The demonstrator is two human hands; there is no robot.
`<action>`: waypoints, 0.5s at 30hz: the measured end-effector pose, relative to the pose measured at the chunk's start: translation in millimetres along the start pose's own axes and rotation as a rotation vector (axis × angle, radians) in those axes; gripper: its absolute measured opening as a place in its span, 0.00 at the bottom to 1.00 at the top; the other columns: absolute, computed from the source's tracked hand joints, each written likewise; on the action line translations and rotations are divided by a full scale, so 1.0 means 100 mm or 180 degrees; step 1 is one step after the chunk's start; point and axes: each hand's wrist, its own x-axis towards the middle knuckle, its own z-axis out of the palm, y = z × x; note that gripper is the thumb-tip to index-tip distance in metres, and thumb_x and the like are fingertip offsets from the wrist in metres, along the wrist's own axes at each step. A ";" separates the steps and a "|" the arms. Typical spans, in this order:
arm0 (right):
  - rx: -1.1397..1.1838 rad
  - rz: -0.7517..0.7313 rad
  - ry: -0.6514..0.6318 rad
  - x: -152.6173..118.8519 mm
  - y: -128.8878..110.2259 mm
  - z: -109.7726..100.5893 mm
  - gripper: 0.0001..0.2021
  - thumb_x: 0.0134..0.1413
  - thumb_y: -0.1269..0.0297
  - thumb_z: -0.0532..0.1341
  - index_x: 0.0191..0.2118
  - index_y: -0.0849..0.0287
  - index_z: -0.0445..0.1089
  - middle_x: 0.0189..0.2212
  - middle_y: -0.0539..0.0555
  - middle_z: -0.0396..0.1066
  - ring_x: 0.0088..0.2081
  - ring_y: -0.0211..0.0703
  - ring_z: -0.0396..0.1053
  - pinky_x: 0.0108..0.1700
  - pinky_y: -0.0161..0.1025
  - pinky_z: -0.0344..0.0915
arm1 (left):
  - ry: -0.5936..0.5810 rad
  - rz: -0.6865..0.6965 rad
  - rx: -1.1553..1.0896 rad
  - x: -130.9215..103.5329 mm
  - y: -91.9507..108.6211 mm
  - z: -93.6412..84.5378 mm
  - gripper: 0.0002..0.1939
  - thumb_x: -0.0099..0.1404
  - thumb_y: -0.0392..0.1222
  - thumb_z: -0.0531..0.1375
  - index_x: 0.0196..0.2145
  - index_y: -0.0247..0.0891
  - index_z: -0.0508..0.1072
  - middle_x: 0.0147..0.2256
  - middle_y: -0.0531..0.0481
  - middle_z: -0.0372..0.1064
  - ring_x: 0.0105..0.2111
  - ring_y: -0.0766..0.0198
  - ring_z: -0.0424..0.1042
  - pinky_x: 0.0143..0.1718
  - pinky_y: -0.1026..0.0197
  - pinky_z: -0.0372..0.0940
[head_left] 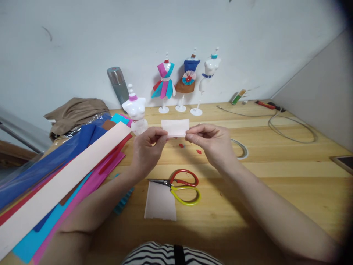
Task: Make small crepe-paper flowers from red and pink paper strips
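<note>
A small pale pink piece of paper (175,127) is stretched out level between my two hands, above the middle of the table. My left hand (149,147) pinches its lower left corner between thumb and fingers. At the lower right corner, my right hand (211,141) pinches it the same way. Nearer to me lie scissors (165,182) with one red and one yellow handle, blades resting on a larger pale pink sheet (160,202). Just behind my left hand stands a small white dress form (137,108) with a purple neck band.
Coloured strips (66,173) pile up at the left. Several small dress forms, one in a pink and turquoise dress (164,82), stand along the wall beside a flask (117,86). A tape roll (244,149) and a cable (292,138) lie to the right.
</note>
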 end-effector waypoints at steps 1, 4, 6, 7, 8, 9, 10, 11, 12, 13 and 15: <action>0.0000 0.0002 -0.0009 0.00 0.00 0.00 0.06 0.35 0.64 0.74 0.23 0.51 0.78 0.22 0.50 0.77 0.22 0.39 0.69 0.24 0.39 0.67 | -0.0012 -0.0018 -0.0015 0.00 0.00 0.00 0.02 0.58 0.38 0.65 0.31 0.38 0.78 0.29 0.51 0.77 0.29 0.65 0.77 0.32 0.64 0.72; -0.0001 0.0058 -0.0004 -0.01 0.00 0.00 0.06 0.36 0.64 0.74 0.24 0.52 0.77 0.22 0.50 0.76 0.22 0.39 0.69 0.24 0.39 0.67 | -0.0004 -0.0125 -0.0151 0.00 0.02 0.02 0.02 0.58 0.38 0.64 0.30 0.37 0.77 0.26 0.52 0.76 0.27 0.66 0.77 0.31 0.65 0.72; 0.0004 0.0093 0.0018 -0.01 0.00 0.00 0.06 0.36 0.63 0.74 0.24 0.53 0.77 0.22 0.50 0.76 0.22 0.38 0.69 0.24 0.38 0.67 | 0.0013 -0.0189 -0.0254 0.01 0.04 0.03 0.02 0.58 0.37 0.64 0.29 0.36 0.76 0.25 0.52 0.75 0.25 0.66 0.77 0.30 0.65 0.73; 0.0010 0.0096 0.0033 -0.02 0.00 0.00 0.07 0.35 0.63 0.74 0.24 0.53 0.77 0.22 0.49 0.76 0.22 0.38 0.68 0.24 0.38 0.67 | 0.0029 -0.0209 -0.0299 0.01 0.05 0.04 0.02 0.58 0.37 0.63 0.29 0.36 0.76 0.25 0.52 0.75 0.25 0.66 0.77 0.29 0.65 0.73; 0.0015 0.0094 0.0039 -0.02 -0.01 0.01 0.07 0.35 0.63 0.74 0.24 0.53 0.77 0.22 0.49 0.76 0.22 0.37 0.68 0.25 0.37 0.67 | 0.0041 -0.0220 -0.0337 0.01 0.05 0.04 0.02 0.58 0.37 0.63 0.29 0.36 0.76 0.24 0.52 0.74 0.25 0.66 0.77 0.29 0.65 0.73; 0.0023 0.0086 0.0049 -0.02 -0.02 0.01 0.07 0.34 0.63 0.74 0.24 0.53 0.77 0.21 0.49 0.75 0.22 0.37 0.68 0.25 0.37 0.66 | 0.0043 -0.0224 -0.0364 0.01 0.06 0.04 0.02 0.57 0.37 0.63 0.29 0.36 0.76 0.24 0.53 0.74 0.24 0.66 0.77 0.29 0.65 0.73; 0.0030 0.0080 0.0054 -0.02 -0.02 0.01 0.07 0.34 0.63 0.74 0.24 0.53 0.77 0.21 0.49 0.75 0.22 0.37 0.67 0.25 0.37 0.66 | 0.0038 -0.0229 -0.0372 0.01 0.06 0.05 0.02 0.57 0.37 0.63 0.28 0.36 0.76 0.24 0.53 0.74 0.24 0.66 0.77 0.29 0.65 0.73; 0.0039 0.0071 0.0061 -0.02 -0.03 0.01 0.07 0.34 0.63 0.74 0.24 0.53 0.77 0.21 0.48 0.75 0.22 0.37 0.67 0.25 0.36 0.66 | 0.0031 -0.0227 -0.0369 0.01 0.07 0.05 0.02 0.57 0.37 0.63 0.28 0.36 0.76 0.23 0.53 0.74 0.24 0.66 0.77 0.29 0.65 0.73; 0.0045 0.0057 0.0063 -0.02 -0.03 0.02 0.08 0.34 0.63 0.74 0.24 0.53 0.77 0.21 0.48 0.75 0.22 0.37 0.67 0.25 0.36 0.66 | 0.0023 -0.0223 -0.0354 0.01 0.06 0.05 0.02 0.57 0.37 0.63 0.29 0.37 0.76 0.23 0.53 0.75 0.24 0.67 0.76 0.29 0.65 0.73; 0.0036 0.0033 0.0060 -0.02 -0.04 0.02 0.07 0.34 0.63 0.74 0.24 0.53 0.76 0.20 0.48 0.74 0.22 0.36 0.67 0.25 0.36 0.66 | 0.0008 -0.0218 -0.0332 0.01 0.06 0.05 0.02 0.57 0.37 0.64 0.29 0.37 0.77 0.23 0.53 0.75 0.23 0.67 0.76 0.29 0.65 0.74; -0.0040 -0.0058 0.0037 -0.02 -0.04 0.01 0.06 0.36 0.64 0.73 0.24 0.53 0.77 0.21 0.48 0.74 0.22 0.37 0.67 0.25 0.37 0.66 | 0.0003 -0.0192 -0.0303 0.01 0.03 0.04 0.03 0.58 0.38 0.64 0.30 0.37 0.78 0.24 0.53 0.76 0.23 0.67 0.76 0.29 0.65 0.74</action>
